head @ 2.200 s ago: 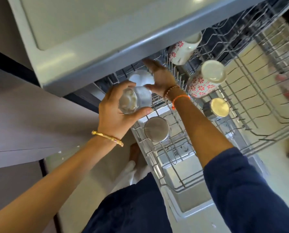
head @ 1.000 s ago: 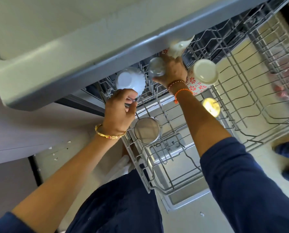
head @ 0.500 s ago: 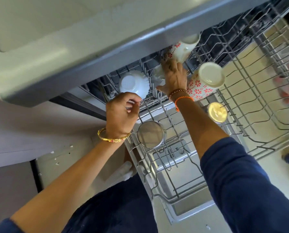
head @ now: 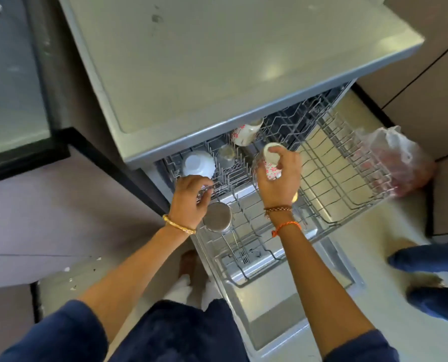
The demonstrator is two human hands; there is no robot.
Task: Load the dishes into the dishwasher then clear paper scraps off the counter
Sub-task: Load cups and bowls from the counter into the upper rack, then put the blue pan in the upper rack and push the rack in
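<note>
White floral mug sits in the pulled-out dishwasher rack, right hand with its grip curled round it. Left hand curls on the rack wires beside a steel cup, below an upturned white bowl.

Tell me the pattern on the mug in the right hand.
White with red flowers on the mug, gripped by the right hand; head view.
</note>
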